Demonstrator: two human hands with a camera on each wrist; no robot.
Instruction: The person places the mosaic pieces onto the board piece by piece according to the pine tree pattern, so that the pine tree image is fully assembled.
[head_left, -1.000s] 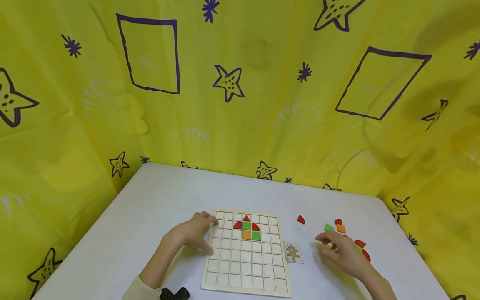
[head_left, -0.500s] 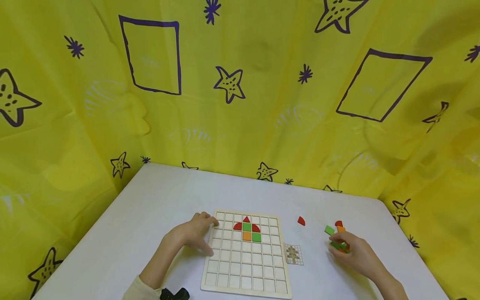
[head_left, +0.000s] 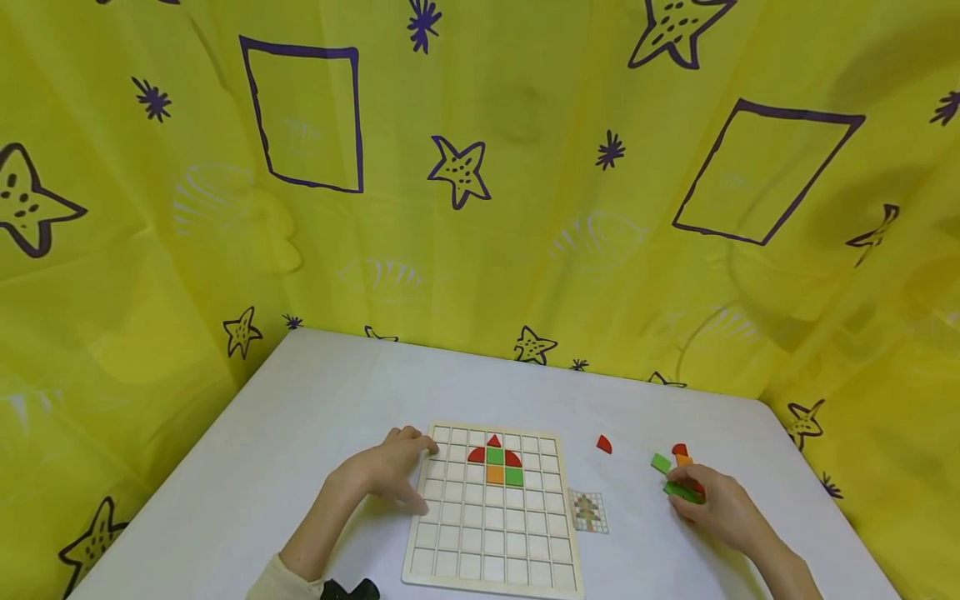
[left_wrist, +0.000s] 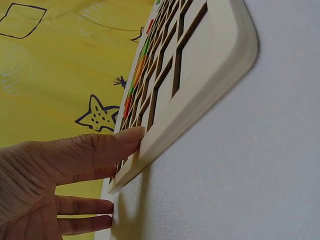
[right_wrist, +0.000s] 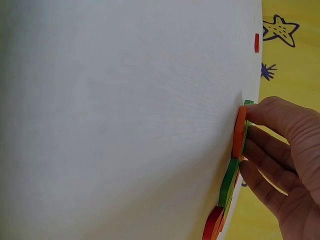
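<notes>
My left hand [head_left: 386, 471] rests at the left edge of a pale wooden grid board [head_left: 472, 529], thumb and fingers spread along the rim. In the left wrist view the thumb lies on the board's frame [left_wrist: 197, 80]. Set in the board are a red triangle [head_left: 493, 441], green squares [head_left: 495, 456], an orange square [head_left: 495, 475] and red quarter-circle pieces [head_left: 513, 459]. At the right my right hand [head_left: 720, 504] reaches over loose tiles, fingers bent loosely. In the right wrist view its thumb touches an orange tile [right_wrist: 240, 131]; green tiles [right_wrist: 228, 182] lie just below.
A small pattern card [head_left: 588, 511] lies against the board's right side. A red quarter-circle [head_left: 604, 444] sits alone beyond it. Another green tile [head_left: 661, 462] and a red one [head_left: 679, 450] lie by the right hand. A black object [head_left: 350, 590] shows at the front edge.
My right hand has moved to the right onto the loose tiles, and its fingers have come down among them. My left hand and the board stay in place.
</notes>
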